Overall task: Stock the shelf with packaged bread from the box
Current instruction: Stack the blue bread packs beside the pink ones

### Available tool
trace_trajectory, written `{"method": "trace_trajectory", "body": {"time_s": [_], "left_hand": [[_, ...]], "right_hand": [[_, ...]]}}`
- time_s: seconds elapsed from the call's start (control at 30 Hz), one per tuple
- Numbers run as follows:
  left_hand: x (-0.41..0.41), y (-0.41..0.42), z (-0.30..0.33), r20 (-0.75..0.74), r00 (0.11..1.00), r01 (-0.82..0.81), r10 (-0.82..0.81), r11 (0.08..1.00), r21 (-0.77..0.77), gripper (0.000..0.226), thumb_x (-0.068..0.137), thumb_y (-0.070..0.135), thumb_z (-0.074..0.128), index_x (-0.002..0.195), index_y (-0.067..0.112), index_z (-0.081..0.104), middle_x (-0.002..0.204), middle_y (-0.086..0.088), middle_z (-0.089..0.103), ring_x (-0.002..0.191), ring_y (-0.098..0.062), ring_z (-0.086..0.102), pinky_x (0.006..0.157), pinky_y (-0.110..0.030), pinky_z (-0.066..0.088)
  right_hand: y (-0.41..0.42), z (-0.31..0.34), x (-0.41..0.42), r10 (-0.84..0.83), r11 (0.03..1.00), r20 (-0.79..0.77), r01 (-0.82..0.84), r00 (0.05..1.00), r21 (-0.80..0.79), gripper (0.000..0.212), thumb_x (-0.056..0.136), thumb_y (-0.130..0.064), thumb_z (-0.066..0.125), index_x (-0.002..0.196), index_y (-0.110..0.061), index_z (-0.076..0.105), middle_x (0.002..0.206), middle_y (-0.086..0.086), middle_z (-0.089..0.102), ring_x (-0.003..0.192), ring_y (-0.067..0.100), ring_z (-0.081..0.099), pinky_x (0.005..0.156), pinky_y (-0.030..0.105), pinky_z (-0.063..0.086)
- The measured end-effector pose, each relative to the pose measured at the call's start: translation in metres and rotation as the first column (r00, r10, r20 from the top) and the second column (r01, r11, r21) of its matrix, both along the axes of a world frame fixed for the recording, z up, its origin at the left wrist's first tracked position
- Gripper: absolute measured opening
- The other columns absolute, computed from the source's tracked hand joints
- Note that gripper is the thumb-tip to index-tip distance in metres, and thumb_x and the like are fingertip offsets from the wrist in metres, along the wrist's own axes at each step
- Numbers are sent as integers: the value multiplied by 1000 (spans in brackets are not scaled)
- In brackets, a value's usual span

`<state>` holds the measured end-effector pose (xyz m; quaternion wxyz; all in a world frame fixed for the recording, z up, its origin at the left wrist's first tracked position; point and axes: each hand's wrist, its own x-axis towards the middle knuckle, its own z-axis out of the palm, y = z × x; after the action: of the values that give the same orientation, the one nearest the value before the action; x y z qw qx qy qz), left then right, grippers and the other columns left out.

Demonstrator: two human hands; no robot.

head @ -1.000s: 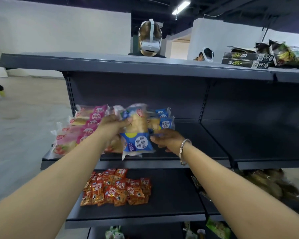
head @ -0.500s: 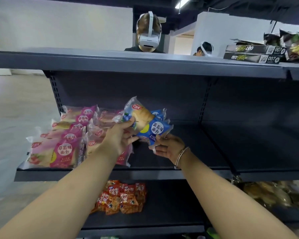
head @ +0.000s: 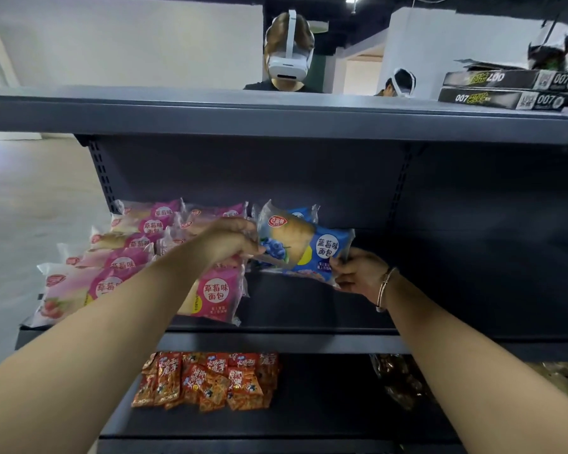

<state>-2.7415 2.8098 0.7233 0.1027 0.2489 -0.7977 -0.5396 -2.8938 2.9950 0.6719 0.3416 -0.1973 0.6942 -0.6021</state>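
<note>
A blue blueberry bread packet (head: pixel 304 249) hangs over the middle shelf (head: pixel 309 337), tilted with its right end lower. My left hand (head: pixel 230 240) pinches its left end and my right hand (head: pixel 358 271) pinches its lower right corner. Behind it another blue packet (head: pixel 304 213) stands against the back panel. Pink strawberry bread packets (head: pixel 138 253) fill the left part of the same shelf in rows, partly hidden by my left forearm. The box is not in view.
Orange-red snack packets (head: pixel 210 378) lie on the lower shelf, brown bags (head: pixel 397 378) to their right. Two flat black boxes (head: pixel 505 88) sit on the top shelf at right. A person wearing a white headset (head: pixel 287 57) stands behind the shelving. The middle shelf's right part is bare.
Both hands carried the blue packet deeper and slightly right over the middle shelf, turning it from hanging lengthwise to lying nearly sideways. The view came closer to the shelf.
</note>
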Motion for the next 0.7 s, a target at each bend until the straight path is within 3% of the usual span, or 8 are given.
{"method": "trace_trajectory", "body": {"time_s": [0.1, 0.23, 0.3, 0.43, 0.57, 0.63, 0.7], "left_hand": [[-2, 5, 3, 33, 999, 5, -4, 1000, -9, 52, 79, 10, 70, 127, 16, 52, 114, -7, 63, 109, -24, 59, 90, -36, 48], [-2, 11, 8, 50, 996, 76, -75, 997, -28, 41, 83, 20, 65, 123, 16, 53, 113, -7, 66, 102, -21, 63, 98, -39, 45], [-4, 12, 11, 45, 996, 75, -72, 996, -57, 51, 84, 19, 64, 131, 13, 46, 115, -8, 65, 96, -19, 64, 99, -38, 45], [-10, 12, 18, -41, 998, 33, -38, 992, -124, 47, 83, 7, 65, 127, 9, 52, 93, 0, 61, 77, -8, 60, 74, -17, 46], [-19, 8, 16, -62, 998, -6, -15, 950, -312, 27, 82, -8, 59, 108, -1, 64, 72, 6, 62, 68, -7, 59, 55, 0, 45], [-27, 6, 10, -42, 999, -23, 6, 908, -419, 25, 81, -9, 58, 104, -3, 67, 65, 11, 64, 62, -1, 60, 66, -5, 49], [-35, 5, 3, -23, 999, -53, 48, 860, -508, 27, 83, -7, 56, 107, -1, 67, 85, -1, 69, 79, -12, 64, 80, -20, 47]], "right_hand": [[8, 5, -8, 13, 1000, -18, -13, 1000, 3, 13, 88, -5, 57, 87, -19, 58, 82, 6, 61, 73, 17, 57, 62, 27, 45], [17, 12, -14, 42, 998, -62, -39, 997, 50, 15, 86, -4, 59, 98, -13, 59, 82, 5, 62, 72, 16, 58, 61, 25, 45], [19, 14, -16, 46, 996, -85, -39, 995, 76, 21, 86, -3, 61, 105, -10, 58, 80, 6, 62, 69, 16, 57, 59, 24, 45], [20, 18, -19, 24, 997, -102, -16, 995, 79, 27, 85, -1, 60, 112, -7, 57, 81, 7, 62, 70, 16, 58, 60, 23, 48], [15, 10, -23, -62, 996, -121, 69, 991, 48, 37, 85, 4, 59, 121, 0, 56, 86, 5, 63, 76, 14, 59, 63, 23, 50], [10, 5, -22, -108, 993, -120, 114, 987, 40, 34, 86, 7, 56, 120, 3, 56, 93, 10, 63, 74, 14, 58, 59, 20, 53], [5, -1, -20, -138, 987, -170, 149, 976, 55, 28, 88, 6, 54, 116, 4, 58, 103, 19, 64, 70, 13, 58, 57, 19, 53]]}}
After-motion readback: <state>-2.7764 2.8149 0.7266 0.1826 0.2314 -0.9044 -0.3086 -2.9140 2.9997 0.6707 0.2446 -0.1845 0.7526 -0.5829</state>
